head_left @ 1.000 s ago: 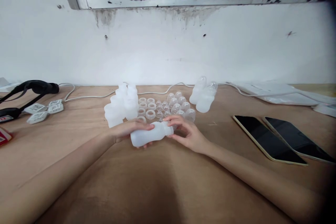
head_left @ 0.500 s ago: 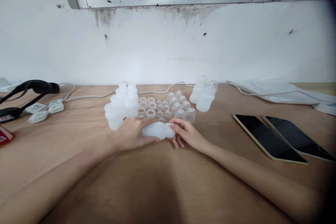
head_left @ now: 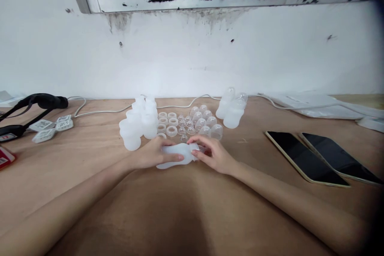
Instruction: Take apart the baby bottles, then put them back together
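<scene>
The left hand is curling around the body of a frosted bottle, thumb lying along it. The right hand is pinching the neck end between thumb and fingers. The bottle is lying sideways between both palms, above the tabletop.

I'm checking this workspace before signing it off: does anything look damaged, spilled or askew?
The window frame has ragged black patches, as if its coating were peeling, and the wall just beneath is stained. Nothing on the table looks spilled or toppled.
</scene>
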{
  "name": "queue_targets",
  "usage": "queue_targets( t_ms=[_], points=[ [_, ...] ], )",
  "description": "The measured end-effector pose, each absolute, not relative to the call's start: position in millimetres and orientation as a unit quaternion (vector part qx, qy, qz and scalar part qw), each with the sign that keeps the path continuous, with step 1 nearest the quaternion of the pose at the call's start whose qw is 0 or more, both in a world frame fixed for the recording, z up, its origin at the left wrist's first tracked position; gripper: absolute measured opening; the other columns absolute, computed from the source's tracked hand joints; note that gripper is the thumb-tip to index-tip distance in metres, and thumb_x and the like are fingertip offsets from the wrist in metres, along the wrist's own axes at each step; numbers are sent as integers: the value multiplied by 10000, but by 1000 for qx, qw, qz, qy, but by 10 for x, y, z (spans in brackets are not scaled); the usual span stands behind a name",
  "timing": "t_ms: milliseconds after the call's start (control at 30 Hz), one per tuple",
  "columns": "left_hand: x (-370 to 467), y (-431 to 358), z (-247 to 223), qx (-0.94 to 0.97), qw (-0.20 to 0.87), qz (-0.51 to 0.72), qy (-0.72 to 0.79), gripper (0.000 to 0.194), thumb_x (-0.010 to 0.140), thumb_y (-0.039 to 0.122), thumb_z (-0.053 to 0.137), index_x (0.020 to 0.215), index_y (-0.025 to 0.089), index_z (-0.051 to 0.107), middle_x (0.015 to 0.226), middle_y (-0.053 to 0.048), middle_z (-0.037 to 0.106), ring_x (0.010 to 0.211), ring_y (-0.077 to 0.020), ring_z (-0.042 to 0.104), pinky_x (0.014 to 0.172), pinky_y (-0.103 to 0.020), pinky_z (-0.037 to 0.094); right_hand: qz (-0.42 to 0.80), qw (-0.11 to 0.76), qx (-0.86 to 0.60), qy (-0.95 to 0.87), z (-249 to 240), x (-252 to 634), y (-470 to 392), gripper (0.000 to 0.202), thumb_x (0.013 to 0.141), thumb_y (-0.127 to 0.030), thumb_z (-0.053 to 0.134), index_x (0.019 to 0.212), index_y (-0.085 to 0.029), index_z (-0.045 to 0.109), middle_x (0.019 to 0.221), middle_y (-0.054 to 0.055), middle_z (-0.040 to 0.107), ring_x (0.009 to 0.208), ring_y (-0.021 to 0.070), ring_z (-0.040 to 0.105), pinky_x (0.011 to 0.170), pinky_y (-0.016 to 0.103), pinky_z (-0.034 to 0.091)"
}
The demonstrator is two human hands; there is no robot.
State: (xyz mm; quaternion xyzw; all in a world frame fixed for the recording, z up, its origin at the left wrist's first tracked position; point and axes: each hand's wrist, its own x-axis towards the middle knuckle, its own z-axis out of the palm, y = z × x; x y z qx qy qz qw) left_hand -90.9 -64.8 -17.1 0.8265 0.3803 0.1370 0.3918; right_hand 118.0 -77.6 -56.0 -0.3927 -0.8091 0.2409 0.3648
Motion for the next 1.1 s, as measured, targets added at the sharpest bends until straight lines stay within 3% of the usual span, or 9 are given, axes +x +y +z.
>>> queue_targets(
  t_ms=[133,300,400,567,700,833,900,967,1100],
  points=[
    [-894,-678,-212,834,350,160,395,461,685,536,507,990,198,578,880,-8,608,782,-165,552,619,-224,396,271,326,-412,-807,-592,1152,-786,257,819,-385,392,948,-177,471,644,1,499,511,81,458,466,195,369],
    [-879,-743,-298,907,92,187,365,478,742,508,459,1104,198,491,947,-34,588,808,-176,547,635,-262,407,424,308,-479,-705,-523,1085,-803,404,808,-520,308,687,-150,417,515,-31,416,384,39,379,361,154,297],
    [-875,-753,-392,923,-55,231,302,465,788,463,422,1124,144,463,983,-61,574,856,-174,536,660,-265,415,504,280,-525,-626,-459,1061,-806,453,764,-587,328,674,-151,412,482,-35,416,327,24,300,292,132,188],
    [-860,-734,-554,898,-170,303,271,399,794,396,455,1090,130,474,929,-45,594,830,-165,540,701,-276,413,573,248,-521,-582,-371,1039,-834,496,747,-611,332,617,-139,408,492,-30,410,301,0,205,274,134,101],
    [-849,-780,-564,884,-116,334,307,416,766,419,482,1087,154,471,949,-45,587,845,-165,544,715,-270,417,473,233,-522,-670,-212,1143,-847,515,790,-590,245,683,-145,481,543,13,504,356,60,392,327,185,304],
    [-899,-833,-529,849,55,319,417,443,733,472,491,1090,211,467,996,-20,577,867,-170,548,702,-265,431,38,289,-614,-733,-128,1470,-757,437,849,-461,219,884,-175,548,815,64,588,665,159,555,552,270,406],
    [-944,-826,-528,830,127,303,450,453,722,483,494,1085,211,479,1005,-20,579,879,-182,547,711,-273,432,-127,248,-623,-731,-202,1651,-683,351,840,-405,282,1004,-200,516,1023,74,538,833,213,542,573,289,398],
    [-985,-797,-540,814,188,297,463,453,713,484,501,1058,190,505,997,-27,583,884,-190,545,732,-279,427,-158,174,-612,-755,-337,1786,-624,329,834,-367,303,1076,-223,474,1122,66,481,894,226,528,544,282,393],
    [-1023,-731,-582,786,272,307,463,445,700,470,519,1029,171,529,984,-26,586,900,-194,533,761,-282,417,-114,116,-626,-763,-553,1888,-639,314,823,-352,323,1073,-192,426,1061,79,500,783,210,554,521,291,398]
  ],
)
